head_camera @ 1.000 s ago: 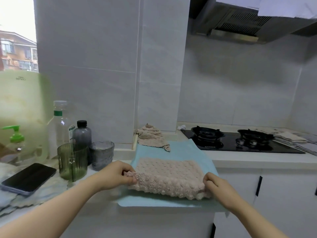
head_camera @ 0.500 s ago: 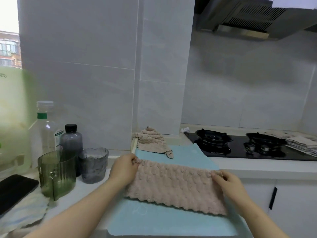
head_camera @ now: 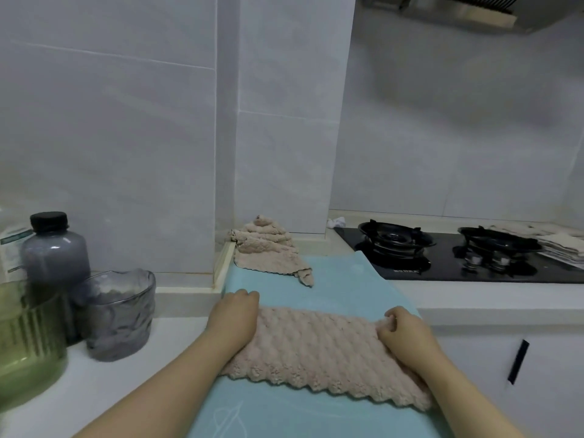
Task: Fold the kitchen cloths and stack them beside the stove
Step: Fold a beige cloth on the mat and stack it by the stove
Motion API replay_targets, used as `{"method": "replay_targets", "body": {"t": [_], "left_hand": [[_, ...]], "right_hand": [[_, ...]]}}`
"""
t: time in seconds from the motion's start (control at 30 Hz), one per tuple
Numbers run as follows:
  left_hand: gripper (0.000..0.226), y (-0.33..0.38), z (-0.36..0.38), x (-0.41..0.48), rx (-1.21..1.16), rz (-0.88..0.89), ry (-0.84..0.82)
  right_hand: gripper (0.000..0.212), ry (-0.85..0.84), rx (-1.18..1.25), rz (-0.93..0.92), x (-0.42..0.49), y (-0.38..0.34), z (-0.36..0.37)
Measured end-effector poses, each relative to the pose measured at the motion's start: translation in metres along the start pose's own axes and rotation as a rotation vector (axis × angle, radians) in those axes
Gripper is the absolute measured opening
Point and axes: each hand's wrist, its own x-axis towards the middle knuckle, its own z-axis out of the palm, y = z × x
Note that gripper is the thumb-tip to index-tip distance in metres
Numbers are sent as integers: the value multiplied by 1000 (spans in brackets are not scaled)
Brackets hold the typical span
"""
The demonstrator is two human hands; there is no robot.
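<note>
A beige, bumpy kitchen cloth point(head_camera: 319, 349) lies folded into a wide strip on a light blue mat point(head_camera: 335, 279). My left hand point(head_camera: 235, 317) holds its far left corner with curled fingers. The far right corner is pinched by my right hand point(head_camera: 403, 333). A second beige cloth point(head_camera: 268, 251) sits crumpled in a heap at the back of the mat, against the wall. The black gas stove point(head_camera: 442, 254) stands to the right, just past the mat.
At the left stand a ribbed grey glass point(head_camera: 118, 314), a dark-capped bottle point(head_camera: 53, 251) and a green glass jug point(head_camera: 28, 349). Folded pale cloths point(head_camera: 559, 245) lie right of the stove. White cabinet doors with a black handle point(head_camera: 515, 361) are below the counter.
Both hands carried the cloth's near edge away from me and laid it over the far edge, so the cloth now lies folded. The view has moved closer and lower.
</note>
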Motion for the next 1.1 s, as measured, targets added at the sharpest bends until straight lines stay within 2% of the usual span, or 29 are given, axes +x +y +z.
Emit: {"method": "replay_targets", "body": {"t": [0.13,0.27,0.4,0.5,0.6,0.63,0.73,0.83,0.97,1.1], "left_hand": [[32,-4,-2,4,-30,0,-107],[28,-11,-7,8,-127,-18,-151],[17,-8,-23,3,-231,-113,31],[8,-5,-25,3,-376,-162,162],[9,-7,-17,7,-373,-153,222],[13,-7,-14,8,-327,-151,217],[25,-8,-7,10,-159,-133,154],[33,-9,-4,11,-113,-120,107],[38,-11,-9,0,-269,-122,122],[32,-15,-20,-34,-485,-216,207]], "right_hand": [[11,-149,-60,34,8,-6,-7],[22,-76,2,22,17,-11,-12],[9,78,78,-7,30,-24,-10],[9,159,237,-6,37,-36,-5],[10,224,230,-13,40,-41,7],[11,212,196,-23,41,-40,12],[34,143,70,-21,41,-36,18],[42,155,11,32,34,-32,10],[47,89,12,101,17,-28,1],[51,37,259,143,-8,-25,-12]]}}
